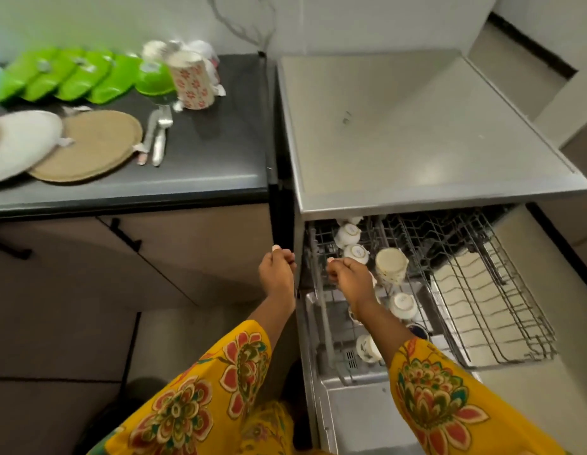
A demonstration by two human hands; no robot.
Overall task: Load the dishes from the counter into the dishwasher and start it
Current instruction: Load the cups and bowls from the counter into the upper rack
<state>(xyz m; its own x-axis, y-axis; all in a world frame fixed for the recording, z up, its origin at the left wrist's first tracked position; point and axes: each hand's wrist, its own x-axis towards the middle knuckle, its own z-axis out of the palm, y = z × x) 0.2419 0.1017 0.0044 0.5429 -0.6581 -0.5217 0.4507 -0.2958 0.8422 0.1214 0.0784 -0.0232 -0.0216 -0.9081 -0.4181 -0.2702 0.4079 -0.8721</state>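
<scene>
The dishwasher [416,133] stands open with its wire rack [502,310] pulled out. Several white cups [348,234] sit upside down along the rack's left side, and a larger cream mug [390,266] stands beside them. My left hand [276,272] hovers by the dishwasher's left edge, fingers curled, nothing seen in it. My right hand [349,274] is over the rack's left part, fingers curled; I cannot tell whether it holds something. On the dark counter [219,152] lie green dishes [72,77], a floral mug [192,80], two round plates [88,146] and cutlery [159,134].
The open dishwasher door [357,412] lies flat below the rack. Cabinet doors with black handles [124,234] are under the counter. The right half of the rack holds nothing. A tiled floor [55,372] is at lower left.
</scene>
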